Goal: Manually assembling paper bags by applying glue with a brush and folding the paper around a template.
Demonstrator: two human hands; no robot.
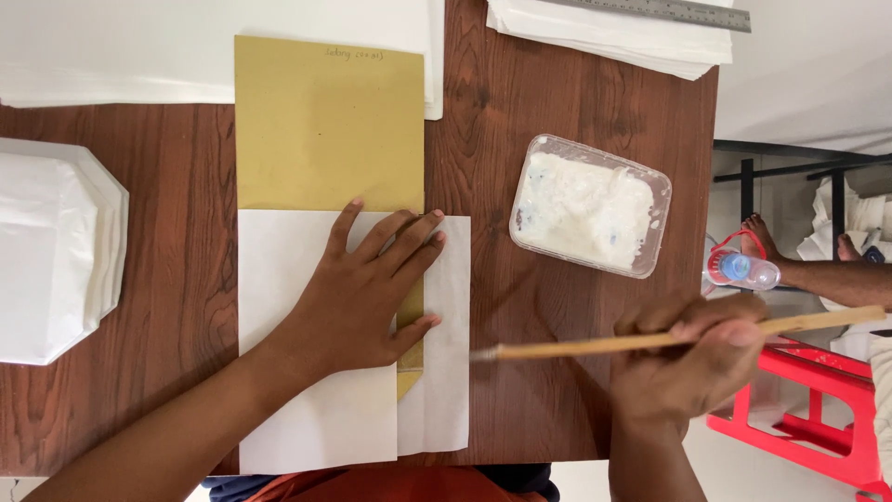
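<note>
Paper is what the head view is filled with: a white sheet [316, 409] is folded over the lower part of a long mustard-yellow card [327, 125] on the brown wood-grain bench [548, 372], with the long axes of both running away from the person. The left hand [358, 297] is laid flat on the sheet, fingers spread wide and pointing up and to the right, nothing gripped, the paper simply being pressed down. A narrow flap [446, 325] of the sheet is left uncovered just to the right of that hand, and a sliver of yellow card can be seen between flap and main fold. The right hand [692, 358] is closed around a wooden-handled brush [650, 342], which is held almost level, its bristle tip [485, 353] directed left and stopped just beside the flap's right edge; the right hand is thus the nearer one to that edge. A clear plastic tub of white paste [590, 204] stands beyond the brush, well apart from the sheet. Stacks of white folded paper [51, 251] are seen at the left edge, more sheets at the top, and a steel ruler [669, 11] at the upper right.
</note>
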